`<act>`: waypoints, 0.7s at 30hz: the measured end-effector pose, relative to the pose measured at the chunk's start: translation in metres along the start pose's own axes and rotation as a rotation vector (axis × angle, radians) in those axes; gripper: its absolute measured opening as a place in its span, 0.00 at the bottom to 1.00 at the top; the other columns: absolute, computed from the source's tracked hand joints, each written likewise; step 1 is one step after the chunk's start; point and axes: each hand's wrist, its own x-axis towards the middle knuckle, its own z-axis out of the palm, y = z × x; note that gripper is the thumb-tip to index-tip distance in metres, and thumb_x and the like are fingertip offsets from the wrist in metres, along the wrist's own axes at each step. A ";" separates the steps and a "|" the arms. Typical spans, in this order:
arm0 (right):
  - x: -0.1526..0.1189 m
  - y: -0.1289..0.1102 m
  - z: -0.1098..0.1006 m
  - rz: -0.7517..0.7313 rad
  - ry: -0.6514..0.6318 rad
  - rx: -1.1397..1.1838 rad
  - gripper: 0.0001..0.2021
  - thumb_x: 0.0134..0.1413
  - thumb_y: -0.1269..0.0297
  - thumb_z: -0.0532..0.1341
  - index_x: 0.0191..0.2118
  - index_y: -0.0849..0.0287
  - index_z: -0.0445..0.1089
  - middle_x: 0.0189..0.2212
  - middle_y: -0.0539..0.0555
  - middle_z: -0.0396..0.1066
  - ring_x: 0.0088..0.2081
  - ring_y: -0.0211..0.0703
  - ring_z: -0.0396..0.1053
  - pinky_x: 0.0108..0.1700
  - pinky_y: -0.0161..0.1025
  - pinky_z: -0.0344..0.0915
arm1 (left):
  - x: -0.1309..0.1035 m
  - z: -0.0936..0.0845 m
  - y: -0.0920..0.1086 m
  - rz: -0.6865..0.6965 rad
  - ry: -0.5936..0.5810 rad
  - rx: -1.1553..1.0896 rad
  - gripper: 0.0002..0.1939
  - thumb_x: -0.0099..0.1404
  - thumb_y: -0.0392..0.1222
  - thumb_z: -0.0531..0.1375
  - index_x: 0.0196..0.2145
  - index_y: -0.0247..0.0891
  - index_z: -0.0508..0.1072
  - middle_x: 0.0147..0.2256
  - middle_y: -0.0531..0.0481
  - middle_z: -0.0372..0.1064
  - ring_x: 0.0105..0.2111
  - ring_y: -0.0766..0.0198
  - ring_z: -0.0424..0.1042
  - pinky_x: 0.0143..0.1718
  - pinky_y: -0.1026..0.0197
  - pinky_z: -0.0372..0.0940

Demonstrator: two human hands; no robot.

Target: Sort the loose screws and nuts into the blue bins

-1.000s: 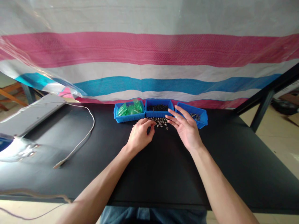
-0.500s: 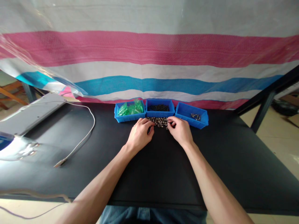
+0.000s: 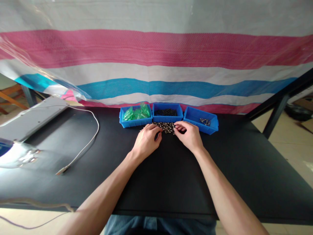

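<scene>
A pile of small shiny metal parts (image 3: 167, 127) lies on the black table in front of the middle bin, their exact kind too small to tell. My left hand (image 3: 147, 138) rests at the pile's left edge, fingers curled and thumb brought in towards them. At the right edge is my right hand (image 3: 189, 134), its thumb and index finger pinched together against the parts. Whatever either hand's fingertips hold is too small to make out. Just behind stand a blue bin of dark screws (image 3: 166, 112) and a blue bin with a few metal parts (image 3: 204, 122).
At the left of the row, a blue bin (image 3: 135, 123) holds green plastic pieces (image 3: 137, 113). A white cable (image 3: 97, 127) curves across the table's left side, near a grey flat case (image 3: 36, 112). A striped sheet (image 3: 151, 49) hangs behind; a black metal frame (image 3: 276, 116) stands right.
My right hand's fingertips have shifted very slightly left at the pile. The left hand stays almost where it was, and the bins have not moved.
</scene>
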 end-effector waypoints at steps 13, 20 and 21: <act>0.003 -0.004 0.000 0.087 -0.065 0.009 0.12 0.52 0.70 0.63 0.44 0.59 0.76 0.30 0.53 0.80 0.32 0.46 0.78 0.41 0.42 0.73 | 0.003 -0.007 -0.001 -0.043 0.080 -0.108 0.10 0.66 0.31 0.58 0.42 0.38 0.78 0.38 0.46 0.76 0.39 0.58 0.76 0.44 0.57 0.72; 0.002 -0.006 -0.001 0.297 -0.010 0.462 0.15 0.44 0.59 0.73 0.39 0.60 0.77 0.31 0.56 0.80 0.34 0.50 0.80 0.40 0.43 0.77 | 0.008 -0.016 -0.006 -0.098 0.199 -0.198 0.08 0.66 0.33 0.59 0.40 0.37 0.78 0.34 0.48 0.77 0.31 0.63 0.74 0.37 0.61 0.71; 0.002 -0.006 -0.002 0.338 -0.032 0.555 0.17 0.42 0.57 0.74 0.38 0.60 0.77 0.32 0.56 0.81 0.35 0.50 0.81 0.41 0.44 0.77 | 0.009 -0.017 -0.005 -0.105 0.200 -0.217 0.08 0.66 0.33 0.59 0.40 0.38 0.79 0.34 0.49 0.78 0.31 0.63 0.75 0.37 0.61 0.71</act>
